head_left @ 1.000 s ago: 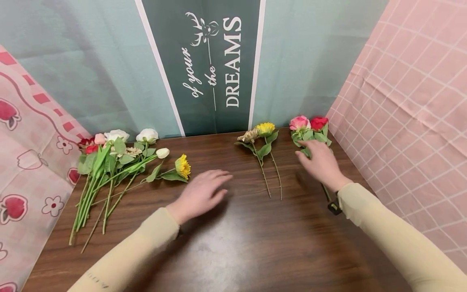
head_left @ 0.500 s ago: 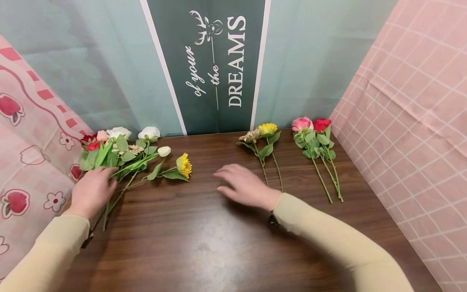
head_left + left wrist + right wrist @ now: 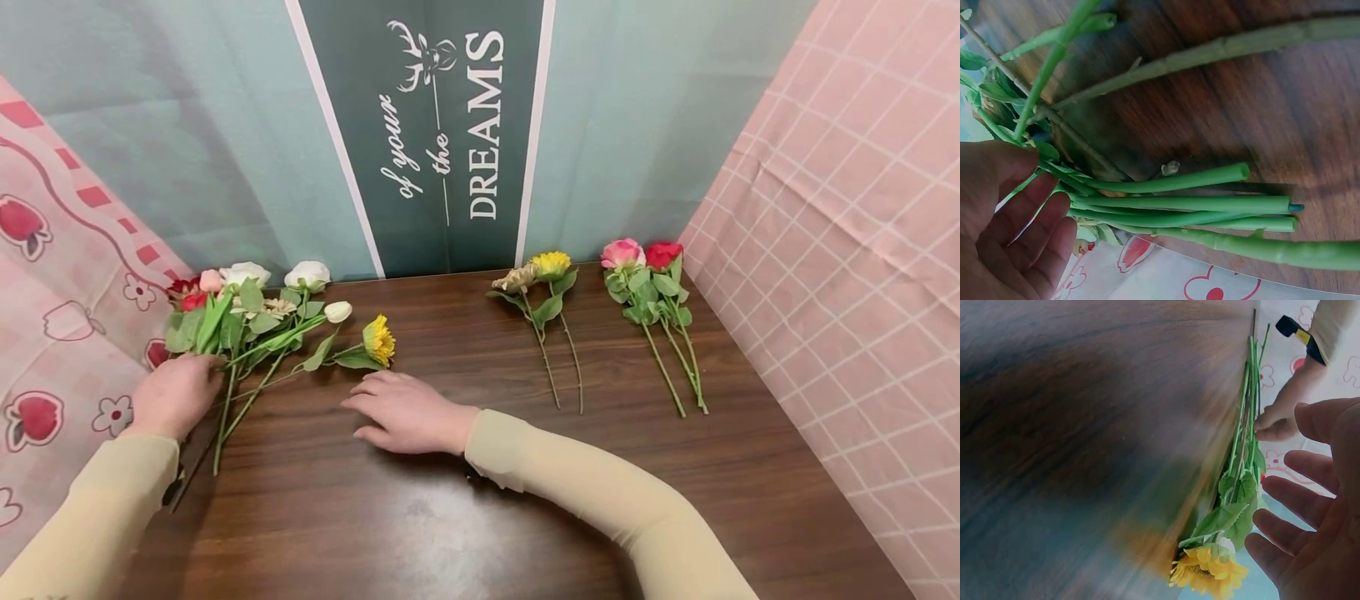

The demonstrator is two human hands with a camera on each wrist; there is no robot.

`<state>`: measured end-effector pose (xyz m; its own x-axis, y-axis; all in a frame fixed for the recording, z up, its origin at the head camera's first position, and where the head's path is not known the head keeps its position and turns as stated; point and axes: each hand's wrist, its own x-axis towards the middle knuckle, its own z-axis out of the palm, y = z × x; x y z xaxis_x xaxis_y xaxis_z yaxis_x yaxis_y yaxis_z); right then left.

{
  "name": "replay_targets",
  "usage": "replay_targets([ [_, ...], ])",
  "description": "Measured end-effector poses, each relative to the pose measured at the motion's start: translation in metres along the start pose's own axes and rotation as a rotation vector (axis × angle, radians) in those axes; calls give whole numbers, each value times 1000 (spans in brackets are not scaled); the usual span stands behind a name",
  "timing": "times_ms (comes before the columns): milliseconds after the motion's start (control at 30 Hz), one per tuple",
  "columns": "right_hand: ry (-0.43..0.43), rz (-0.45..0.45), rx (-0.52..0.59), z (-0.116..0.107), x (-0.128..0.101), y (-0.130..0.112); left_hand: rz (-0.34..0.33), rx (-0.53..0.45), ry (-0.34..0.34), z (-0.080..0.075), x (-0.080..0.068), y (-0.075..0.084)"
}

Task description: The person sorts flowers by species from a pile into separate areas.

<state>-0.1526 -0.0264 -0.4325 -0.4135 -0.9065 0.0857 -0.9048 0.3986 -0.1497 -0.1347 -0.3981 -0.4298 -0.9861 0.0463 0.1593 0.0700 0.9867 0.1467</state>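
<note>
On the left of the table lies a bundle of artificial flowers, with a white rose [image 3: 307, 274], a white tulip [image 3: 337, 312], red blooms and green stems [image 3: 1229, 203]. My left hand [image 3: 176, 396] is at these stems, its fingertips close against them and loosely bent in the left wrist view; the palm shows. A yellow sunflower [image 3: 378, 340] points right from the bundle. Just below it in the head view, my right hand [image 3: 412, 412] hovers with fingers spread and holds nothing. The right wrist view shows that hand's fingers [image 3: 1300, 500] apart from the sunflower.
Mid-table at the back lie a beige flower [image 3: 514, 279] and another yellow sunflower [image 3: 551, 265]. Farther right are a pink rose [image 3: 622, 253] and a red rose [image 3: 663, 255] on long stems. Fabric walls [image 3: 840, 250] border the brown table [image 3: 570, 500].
My left hand has swung from mid-table to the bundle at left. My right hand has left the roses at right and travelled left toward the sunflower. The flowers look unmoved.
</note>
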Motion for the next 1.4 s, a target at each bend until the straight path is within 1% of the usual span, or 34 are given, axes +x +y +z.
replay_targets([
  [233, -15, 8, 20, 4, -1, 0, -26, 8, -38, -2, 0, -4],
  [333, -12, 23, 31, 6, -3, 4, -20, 6, -26, -2, 1, -6],
  [433, 6, 32, 39, 5, -7, 8, -6, -8, 3, -3, 3, -5],
  [500, 21, 38, 51, 3, -10, 11, 11, -21, 28, -4, 5, -1],
  [600, 48, 49, 72, 0, -14, 16, 49, -39, 62, -8, 9, 10],
  [767, 93, 76, 114, -6, -24, 26, 125, -56, 100, -12, 19, 35],
  [867, 130, 117, 149, -8, -33, 36, 172, -72, 128, -14, 25, 56],
  [933, 160, 160, 182, -9, -41, 45, 193, -95, 131, -16, 29, 75],
  [1033, 227, 256, 260, -12, -54, 59, 195, -164, 87, -19, 33, 108],
  [1100, 284, 344, 361, -14, -61, 68, 170, -244, 33, -20, 36, 133],
  [1133, 317, 391, 431, -16, -64, 72, 157, -294, 9, -18, 38, 146],
  [1200, 391, 474, 610, -20, -67, 79, 127, -420, -39, -14, 41, 172],
  [1267, 464, 534, 835, -25, -69, 85, 99, -552, -84, -8, 42, 198],
  [1333, 532, 559, 1047, -32, -72, 90, 91, -667, -117, 0, 43, 223],
  [1400, 590, 566, 1230, -39, -75, 94, 81, -773, -155, 7, 43, 245],
])
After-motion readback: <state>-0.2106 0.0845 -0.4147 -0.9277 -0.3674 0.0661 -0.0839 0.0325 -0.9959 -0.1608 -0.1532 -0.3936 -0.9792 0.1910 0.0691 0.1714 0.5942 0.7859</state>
